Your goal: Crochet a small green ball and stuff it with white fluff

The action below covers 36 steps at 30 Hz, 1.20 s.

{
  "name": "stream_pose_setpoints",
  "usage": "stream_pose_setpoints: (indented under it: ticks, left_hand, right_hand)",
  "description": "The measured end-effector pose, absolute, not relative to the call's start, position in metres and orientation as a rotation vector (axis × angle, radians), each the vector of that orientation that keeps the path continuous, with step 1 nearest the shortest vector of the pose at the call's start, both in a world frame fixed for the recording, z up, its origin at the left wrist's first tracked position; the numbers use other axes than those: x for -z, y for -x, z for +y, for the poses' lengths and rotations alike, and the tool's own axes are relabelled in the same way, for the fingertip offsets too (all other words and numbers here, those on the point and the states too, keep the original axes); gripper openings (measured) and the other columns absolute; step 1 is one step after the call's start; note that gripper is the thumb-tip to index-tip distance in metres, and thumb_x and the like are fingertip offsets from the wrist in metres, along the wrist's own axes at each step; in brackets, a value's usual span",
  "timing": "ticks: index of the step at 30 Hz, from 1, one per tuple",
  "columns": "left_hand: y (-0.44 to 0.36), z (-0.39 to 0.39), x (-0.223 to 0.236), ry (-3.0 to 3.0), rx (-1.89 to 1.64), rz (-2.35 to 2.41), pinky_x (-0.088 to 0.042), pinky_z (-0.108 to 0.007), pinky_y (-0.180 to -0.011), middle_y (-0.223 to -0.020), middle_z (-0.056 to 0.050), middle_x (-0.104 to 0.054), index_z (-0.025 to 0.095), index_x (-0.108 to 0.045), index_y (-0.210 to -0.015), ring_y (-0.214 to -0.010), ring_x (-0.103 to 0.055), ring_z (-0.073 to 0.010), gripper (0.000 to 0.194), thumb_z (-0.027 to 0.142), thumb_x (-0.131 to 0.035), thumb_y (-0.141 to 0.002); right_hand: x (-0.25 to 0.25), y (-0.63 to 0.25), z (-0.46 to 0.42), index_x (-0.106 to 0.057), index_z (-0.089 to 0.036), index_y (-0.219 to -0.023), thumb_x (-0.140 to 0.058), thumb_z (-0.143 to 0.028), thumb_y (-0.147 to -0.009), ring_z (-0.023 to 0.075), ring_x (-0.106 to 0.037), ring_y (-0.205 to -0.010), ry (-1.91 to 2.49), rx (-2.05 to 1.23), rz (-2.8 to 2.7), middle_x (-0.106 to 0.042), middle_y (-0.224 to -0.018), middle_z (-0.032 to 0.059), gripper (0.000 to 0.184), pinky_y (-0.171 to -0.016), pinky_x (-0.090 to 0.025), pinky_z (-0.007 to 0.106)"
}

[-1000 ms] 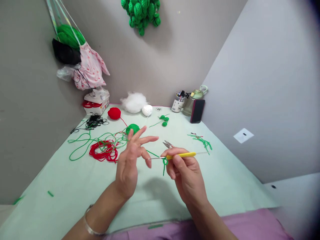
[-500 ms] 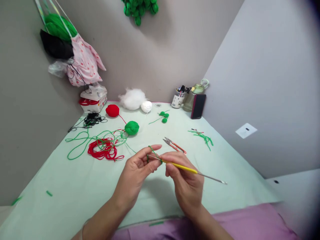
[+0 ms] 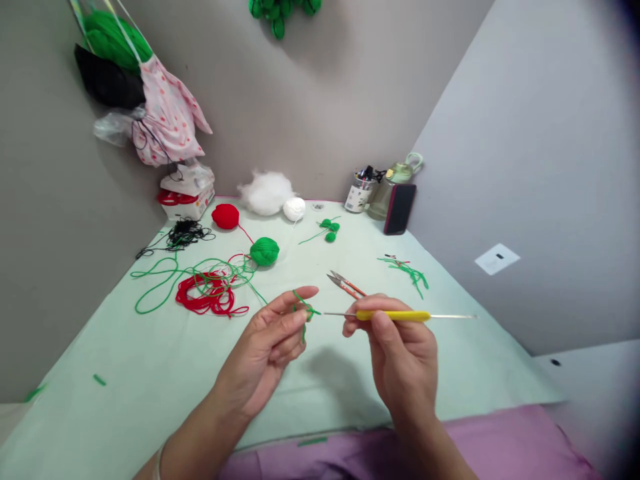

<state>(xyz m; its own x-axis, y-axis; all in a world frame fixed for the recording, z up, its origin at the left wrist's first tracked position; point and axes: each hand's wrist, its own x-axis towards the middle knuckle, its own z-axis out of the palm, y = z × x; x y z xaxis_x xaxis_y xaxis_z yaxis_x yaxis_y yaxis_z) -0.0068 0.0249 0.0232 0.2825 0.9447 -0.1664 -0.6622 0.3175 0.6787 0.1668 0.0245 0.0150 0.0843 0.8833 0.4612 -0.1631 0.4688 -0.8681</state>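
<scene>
My left hand (image 3: pixel 270 340) pinches a piece of green yarn (image 3: pixel 311 311) between thumb and fingers, with a strand looped over the raised index finger and a short tail hanging down. In my right hand (image 3: pixel 403 347) is a crochet hook (image 3: pixel 393 315) with a yellow grip and thin metal ends, held like a pen and level. Its left tip points at the green yarn, at or just beside the loop; whether it touches I cannot tell. Behind the hands, a green yarn ball (image 3: pixel 265 252) lies on the table, a loose strand running toward my left hand.
Thread snips (image 3: pixel 345 284) lie just beyond my right hand. Tangled red yarn (image 3: pixel 205 295), black yarn (image 3: pixel 185 233), a red ball (image 3: pixel 225 217) and white stuffing (image 3: pixel 267 193) sit left and back. Green scraps (image 3: pixel 410 272), a phone (image 3: pixel 400 209) and a pen cup (image 3: pixel 359 192) are at right.
My right hand has moved right, drawing the hook out from between the left fingers. The left hand still grips the green yarn, now with its tail showing.
</scene>
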Motion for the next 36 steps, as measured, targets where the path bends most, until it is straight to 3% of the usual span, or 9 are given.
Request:
stream_pose_setpoints:
  ticks: [3, 7, 18, 23, 27, 31, 34, 36]
  left_hand:
    - [0.001, 0.021, -0.024, -0.651, -1.169, 0.678, -0.021, -0.017, -0.045, -0.083, 0.003, -0.057, 0.028, -0.082, -0.113, -0.048, -0.03, 0.0016, 0.032, 0.021, -0.085, -0.082]
    - [-0.006, 0.016, -0.024, -0.738, -1.162, 0.75, -0.023, -0.016, -0.046, -0.079, 0.004, -0.057, 0.036, -0.076, -0.124, -0.057, -0.039, -0.0038, 0.047, 0.024, -0.088, -0.08]
    - [-0.003, 0.016, -0.02, -0.767, -1.196, 0.764, -0.031, -0.017, -0.051, -0.075, 0.004, -0.061, 0.028, -0.077, -0.122, -0.058, -0.038, -0.0048, 0.039, 0.028, -0.085, -0.084]
    - [-0.008, 0.015, -0.018, -0.688, -1.247, 0.796, -0.027, -0.015, -0.048, -0.075, 0.005, -0.06, 0.028, -0.073, -0.129, -0.053, -0.034, -0.0024, 0.048, 0.024, -0.086, -0.083]
    - [-0.009, 0.015, -0.017, -0.524, -1.143, 0.68, -0.021, -0.015, -0.045, -0.061, 0.01, -0.045, 0.022, -0.073, -0.127, -0.047, -0.022, -0.0009, 0.046, 0.024, -0.086, -0.083]
    - [-0.002, 0.019, -0.018, -0.456, -1.091, 0.603, -0.018, -0.015, -0.043, -0.057, 0.012, -0.036, 0.018, -0.08, -0.114, -0.044, -0.013, 0.0002, 0.031, 0.02, -0.084, -0.083]
    - [0.0, 0.019, -0.019, -0.537, -1.146, 0.665, -0.019, -0.016, -0.043, -0.065, 0.008, -0.047, 0.021, -0.082, -0.108, -0.045, -0.017, 0.001, 0.025, 0.021, -0.084, -0.083]
    - [-0.002, 0.017, -0.019, -0.632, -1.153, 0.723, -0.02, -0.017, -0.045, -0.077, 0.004, -0.056, 0.025, -0.082, -0.11, -0.049, -0.026, -0.0002, 0.028, 0.023, -0.085, -0.083]
  right_hand:
    - [-0.012, -0.164, 0.025, -0.079, -0.026, -0.102, -0.063, -0.033, -0.102, 0.0133, -0.068, -0.071, 0.676, -1.107, -1.21, -0.071, -0.086, 0.0008, 0.017, -0.067, -0.056, 0.027]
    - [-0.004, -0.16, 0.026, -0.08, -0.028, -0.106, -0.062, -0.034, -0.103, 0.0134, -0.065, -0.081, 0.683, -1.101, -1.304, -0.071, -0.092, 0.0017, 0.019, -0.077, -0.053, 0.028]
    - [-0.008, -0.158, 0.025, -0.079, -0.029, -0.108, -0.059, -0.029, -0.105, 0.0145, -0.068, -0.08, 0.694, -0.926, -1.404, -0.078, -0.099, 0.0032, 0.021, -0.071, -0.057, 0.028]
    - [-0.001, -0.157, 0.019, -0.077, -0.029, -0.116, -0.063, -0.011, -0.099, 0.0197, -0.073, -0.095, 0.768, -0.556, -1.642, -0.078, -0.105, 0.0061, 0.029, -0.077, -0.062, 0.033]
    - [0.007, -0.158, 0.014, -0.073, -0.027, -0.129, -0.064, -0.003, -0.094, 0.0228, -0.073, -0.102, 0.804, -0.093, -1.795, -0.075, -0.118, 0.0112, 0.043, -0.081, -0.062, 0.034]
    - [-0.001, -0.161, 0.017, -0.077, -0.027, -0.114, -0.061, -0.006, -0.097, 0.0179, -0.071, -0.086, 0.809, -0.437, -1.549, -0.075, -0.099, 0.0052, 0.031, -0.077, -0.059, 0.032]
    - [-0.01, -0.162, 0.021, -0.078, -0.027, -0.103, -0.062, -0.019, -0.101, 0.0153, -0.066, -0.071, 0.769, -0.821, -1.306, -0.073, -0.09, 0.0026, 0.018, -0.068, -0.057, 0.031]
    - [-0.013, -0.161, 0.023, -0.079, -0.027, -0.1, -0.065, -0.025, -0.1, 0.0163, -0.066, -0.072, 0.748, -0.961, -1.276, -0.074, -0.091, 0.0033, 0.014, -0.067, -0.057, 0.031]
